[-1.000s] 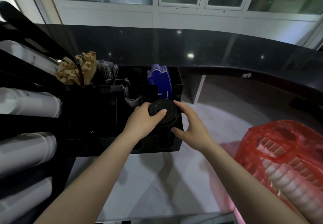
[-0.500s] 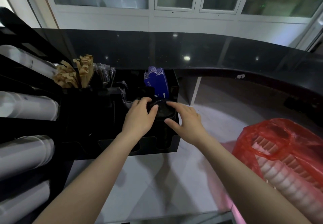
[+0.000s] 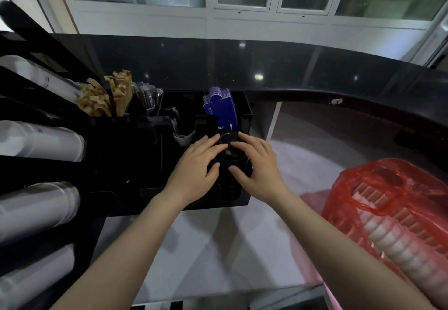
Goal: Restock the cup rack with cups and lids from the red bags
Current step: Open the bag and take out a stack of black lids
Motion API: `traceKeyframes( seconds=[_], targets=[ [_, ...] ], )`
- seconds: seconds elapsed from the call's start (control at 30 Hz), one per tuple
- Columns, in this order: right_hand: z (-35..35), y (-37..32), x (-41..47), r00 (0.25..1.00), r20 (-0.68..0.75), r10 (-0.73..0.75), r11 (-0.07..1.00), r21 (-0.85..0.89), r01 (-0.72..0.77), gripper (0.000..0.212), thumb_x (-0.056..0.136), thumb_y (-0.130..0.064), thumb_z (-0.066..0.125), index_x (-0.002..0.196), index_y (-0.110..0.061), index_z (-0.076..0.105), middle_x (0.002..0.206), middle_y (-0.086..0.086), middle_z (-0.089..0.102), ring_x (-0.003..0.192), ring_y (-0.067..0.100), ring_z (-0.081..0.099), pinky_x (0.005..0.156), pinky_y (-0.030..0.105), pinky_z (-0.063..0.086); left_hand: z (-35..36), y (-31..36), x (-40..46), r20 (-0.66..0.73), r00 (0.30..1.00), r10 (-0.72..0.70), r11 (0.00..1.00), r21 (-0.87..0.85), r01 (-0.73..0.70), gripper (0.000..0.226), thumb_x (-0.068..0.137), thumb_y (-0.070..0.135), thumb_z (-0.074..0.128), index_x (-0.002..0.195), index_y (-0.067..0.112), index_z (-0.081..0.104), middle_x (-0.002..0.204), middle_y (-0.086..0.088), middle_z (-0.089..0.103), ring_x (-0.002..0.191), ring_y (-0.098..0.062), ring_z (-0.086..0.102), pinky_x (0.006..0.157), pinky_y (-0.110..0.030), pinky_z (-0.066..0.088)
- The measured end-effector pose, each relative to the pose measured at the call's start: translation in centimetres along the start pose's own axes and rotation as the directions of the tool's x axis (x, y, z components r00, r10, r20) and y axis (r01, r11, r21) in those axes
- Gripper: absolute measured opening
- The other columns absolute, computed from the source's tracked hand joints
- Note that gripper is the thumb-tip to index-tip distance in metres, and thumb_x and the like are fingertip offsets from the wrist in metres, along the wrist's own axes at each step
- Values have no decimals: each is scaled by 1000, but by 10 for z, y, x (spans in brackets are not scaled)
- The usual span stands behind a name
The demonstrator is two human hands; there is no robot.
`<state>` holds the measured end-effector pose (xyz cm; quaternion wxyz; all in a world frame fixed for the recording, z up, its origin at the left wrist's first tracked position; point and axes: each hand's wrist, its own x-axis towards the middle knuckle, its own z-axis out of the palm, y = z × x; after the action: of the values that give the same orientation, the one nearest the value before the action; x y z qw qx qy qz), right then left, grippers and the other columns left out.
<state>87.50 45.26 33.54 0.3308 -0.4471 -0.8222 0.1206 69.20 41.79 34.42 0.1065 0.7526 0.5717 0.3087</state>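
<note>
Head view, left hand point(image 3: 195, 166), right hand point(image 3: 258, 164), fingers flat on half-hidden black lids point(image 3: 227, 139)

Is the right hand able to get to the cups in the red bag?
Probably yes. The red bag sits near the right hand, with only bare counter between. That hand rests on the black lids, so it must lift off first.

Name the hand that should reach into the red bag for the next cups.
Right, probably. Both hands press the black lids, but the right hand lies nearer the red bag; the left hand would have to cross over it.
</note>
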Motion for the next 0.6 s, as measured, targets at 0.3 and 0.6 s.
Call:
traceKeyframes(
  seconds=[0.3,0.6],
  targets=[
    [-18,-13,-2,999,-12,31,999,17,-30,58,88,-32,64,141,-23,44,151,-6,36,143,15,25,114,38,22,-14,14,0,-9,996,90,994,68,-89,62,94,27,52,149,30,23,158,9,15,146,-10,3,118,-36,3],
    [-83,-11,-60,952,-224,210,977,73,-198,34,89,-16,64,123,-16,63,128,-5,60,122,9,52,105,24,36,2,78,22,-41,962,268,954,-129,-272,60,93,27,53,148,29,27,151,19,19,141,4,5,114,-20,1]
  ],
)
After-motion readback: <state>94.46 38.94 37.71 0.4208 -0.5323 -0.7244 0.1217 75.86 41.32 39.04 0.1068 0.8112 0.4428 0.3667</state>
